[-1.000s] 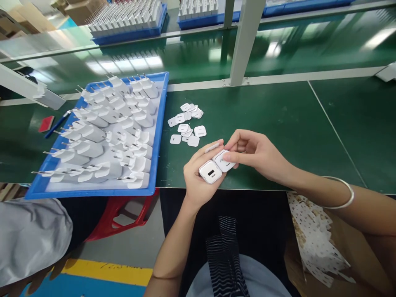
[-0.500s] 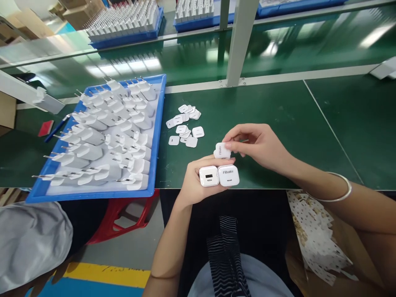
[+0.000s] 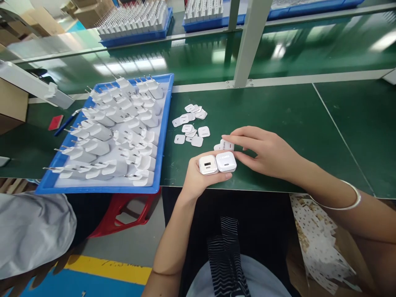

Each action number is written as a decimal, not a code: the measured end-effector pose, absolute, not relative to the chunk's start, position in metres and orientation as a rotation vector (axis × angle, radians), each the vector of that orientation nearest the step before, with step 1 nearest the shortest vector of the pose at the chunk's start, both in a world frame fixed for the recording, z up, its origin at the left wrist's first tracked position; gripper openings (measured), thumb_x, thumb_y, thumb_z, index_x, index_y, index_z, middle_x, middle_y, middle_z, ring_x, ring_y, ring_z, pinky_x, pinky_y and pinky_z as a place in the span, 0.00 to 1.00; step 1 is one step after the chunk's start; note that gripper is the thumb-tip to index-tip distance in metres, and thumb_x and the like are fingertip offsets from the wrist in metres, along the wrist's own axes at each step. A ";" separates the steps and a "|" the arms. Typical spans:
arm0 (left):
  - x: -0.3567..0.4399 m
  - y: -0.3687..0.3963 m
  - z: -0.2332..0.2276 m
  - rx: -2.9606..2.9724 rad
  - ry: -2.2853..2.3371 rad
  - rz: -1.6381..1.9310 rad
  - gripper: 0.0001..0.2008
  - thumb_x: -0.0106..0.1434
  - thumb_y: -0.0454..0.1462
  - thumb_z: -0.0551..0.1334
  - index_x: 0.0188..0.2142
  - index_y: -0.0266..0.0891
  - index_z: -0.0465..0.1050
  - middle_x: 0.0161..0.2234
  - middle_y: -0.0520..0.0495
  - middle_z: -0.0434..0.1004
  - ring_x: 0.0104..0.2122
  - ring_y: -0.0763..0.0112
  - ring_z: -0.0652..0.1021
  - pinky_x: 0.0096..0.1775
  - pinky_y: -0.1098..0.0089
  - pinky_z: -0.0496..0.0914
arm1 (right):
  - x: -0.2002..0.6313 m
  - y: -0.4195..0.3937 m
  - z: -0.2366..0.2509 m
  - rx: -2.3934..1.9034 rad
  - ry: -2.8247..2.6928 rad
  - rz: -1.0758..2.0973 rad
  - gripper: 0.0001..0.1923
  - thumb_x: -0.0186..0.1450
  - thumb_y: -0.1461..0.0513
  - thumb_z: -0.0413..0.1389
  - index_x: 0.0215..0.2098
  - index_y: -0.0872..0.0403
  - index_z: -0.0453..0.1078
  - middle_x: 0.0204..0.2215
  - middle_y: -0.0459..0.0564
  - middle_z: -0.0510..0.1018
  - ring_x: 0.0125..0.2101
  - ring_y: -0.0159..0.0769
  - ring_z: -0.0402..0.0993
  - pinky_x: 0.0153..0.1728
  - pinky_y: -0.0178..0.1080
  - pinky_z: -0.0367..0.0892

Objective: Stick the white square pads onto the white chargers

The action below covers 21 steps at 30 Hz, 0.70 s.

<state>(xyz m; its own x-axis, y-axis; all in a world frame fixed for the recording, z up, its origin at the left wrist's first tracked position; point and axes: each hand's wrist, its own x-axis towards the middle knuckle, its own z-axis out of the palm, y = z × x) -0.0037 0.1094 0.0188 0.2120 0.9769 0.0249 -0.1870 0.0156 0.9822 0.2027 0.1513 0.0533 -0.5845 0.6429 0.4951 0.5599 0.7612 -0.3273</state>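
My left hand (image 3: 198, 173) is wrapped round two white plug chargers side by side, port ends towards me. The left charger (image 3: 208, 164) shows a wide dark port above a narrow one; the right charger (image 3: 226, 161) has a printed cover plate with one slot. Just behind them, the fingers of my right hand (image 3: 262, 150) hold a small white cover plate (image 3: 228, 145) marked with lettering. Its thumb is by the right charger's edge. Part of another white plate (image 3: 218, 147) shows beside it. More loose white cover plates (image 3: 197, 141) lie on the green bench, left of my hands.
A blue tray (image 3: 166, 123) of white chargers with pins up stands on the left. Behind are a metal post (image 3: 249, 45) and more filled blue trays (image 3: 136, 39). A red stool (image 3: 130, 214) and a person's grey sleeve (image 3: 34, 235) are at lower left.
The cover plate at my right hand has turned and shifted slightly right. My right thumb has moved from the plate's face down to the right charger's edge. The view has shifted a little.
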 end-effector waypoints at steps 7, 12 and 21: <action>0.011 0.106 0.011 1.542 1.085 1.535 0.21 0.56 0.30 0.72 0.50 0.40 0.80 0.55 0.40 0.80 0.55 0.57 0.80 0.58 0.59 0.75 | 0.202 0.143 0.069 -0.908 -2.050 0.487 0.13 0.65 0.63 0.64 0.48 0.50 0.76 0.39 0.51 0.82 0.30 0.36 0.76 0.30 0.41 0.77; 0.015 0.103 0.001 1.775 1.173 1.611 0.22 0.60 0.34 0.70 0.55 0.40 0.77 0.58 0.39 0.77 0.58 0.56 0.78 0.59 0.54 0.74 | 0.187 0.123 0.067 -0.782 -2.092 0.589 0.10 0.63 0.63 0.66 0.42 0.54 0.74 0.33 0.51 0.79 0.29 0.34 0.72 0.26 0.37 0.70; 0.016 0.102 0.002 1.886 1.207 1.607 0.22 0.62 0.33 0.68 0.56 0.39 0.75 0.58 0.39 0.77 0.58 0.58 0.78 0.59 0.56 0.75 | 0.184 0.119 0.057 -0.749 -2.175 0.381 0.10 0.63 0.63 0.65 0.41 0.55 0.72 0.38 0.55 0.80 0.37 0.38 0.78 0.33 0.37 0.74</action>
